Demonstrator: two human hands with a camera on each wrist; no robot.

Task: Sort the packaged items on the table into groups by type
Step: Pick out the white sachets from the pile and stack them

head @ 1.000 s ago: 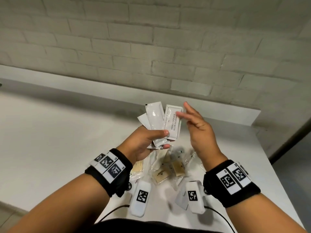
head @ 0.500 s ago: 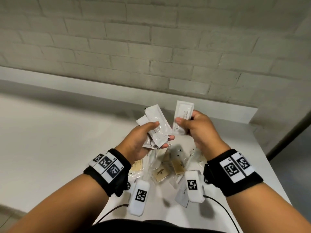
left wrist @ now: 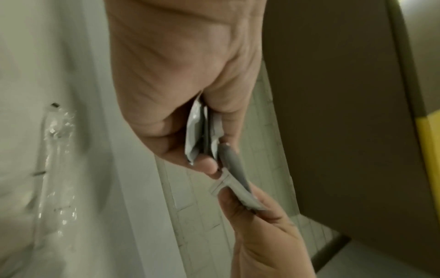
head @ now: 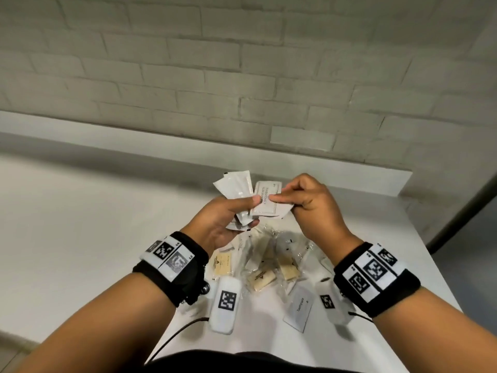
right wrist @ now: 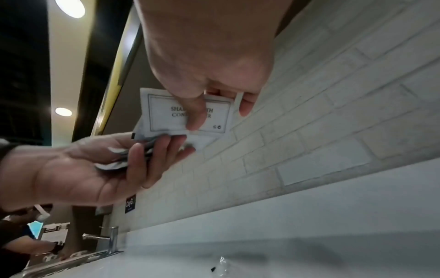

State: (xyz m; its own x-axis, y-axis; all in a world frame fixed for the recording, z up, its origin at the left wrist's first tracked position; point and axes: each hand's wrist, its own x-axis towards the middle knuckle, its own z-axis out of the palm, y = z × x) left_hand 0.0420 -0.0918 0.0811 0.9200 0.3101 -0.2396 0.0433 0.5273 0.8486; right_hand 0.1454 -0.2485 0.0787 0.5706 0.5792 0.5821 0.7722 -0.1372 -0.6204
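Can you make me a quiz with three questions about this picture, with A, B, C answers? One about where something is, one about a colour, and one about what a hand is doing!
1. Where is the Toothpaste packet?
A. Lying on the table
B. In the left hand
C. On the wall ledge

2. What colour are the soap bars in clear wrappers?
A. Blue
B. Tan
C. Black

3. What is the right hand doing?
A. Resting flat on the table
B. Pinching the shampoo sachet
C. Hanging with nothing in it

Answers:
1. A, it lies flat on the table near the right wrist.
2. B, they look pale tan through the wrappers.
3. B, thumb and fingers pinch the sachet beside the left hand, which holds the stack of white sachets.
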